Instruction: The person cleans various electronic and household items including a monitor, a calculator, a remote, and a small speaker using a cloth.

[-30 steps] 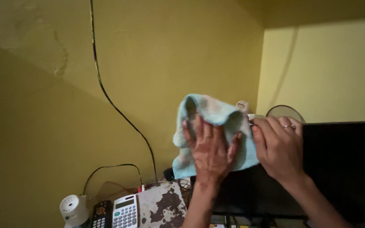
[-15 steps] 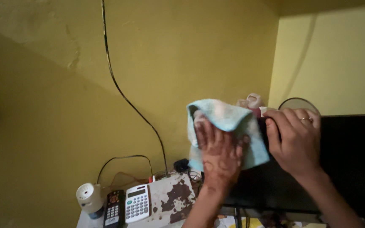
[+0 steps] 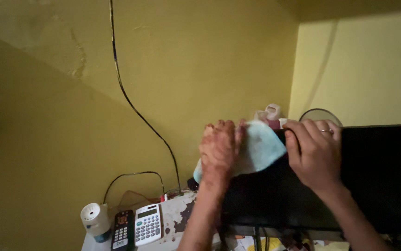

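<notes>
My left hand (image 3: 219, 151) presses a light blue cloth (image 3: 258, 148) against the upper left corner of a black monitor screen (image 3: 377, 176). The cloth is bunched between that hand and the screen's edge, with part of it hanging behind the wrist. My right hand (image 3: 314, 155), with a ring on one finger, grips the monitor's top edge just right of the cloth. Both forearms rise from the bottom of the view.
A white calculator (image 3: 147, 225), a black remote (image 3: 123, 230) and a small white round device (image 3: 91, 218) lie on the stained desk (image 3: 177, 216) at lower left. A black cable (image 3: 135, 109) runs down the yellow wall. A pink-and-white bottle (image 3: 271, 115) and a round glass rim (image 3: 320, 115) stand behind the monitor.
My left hand has slid left and up to the monitor's corner, bunching the cloth, which was draped higher and wider before. My right hand has stayed on the top edge.
</notes>
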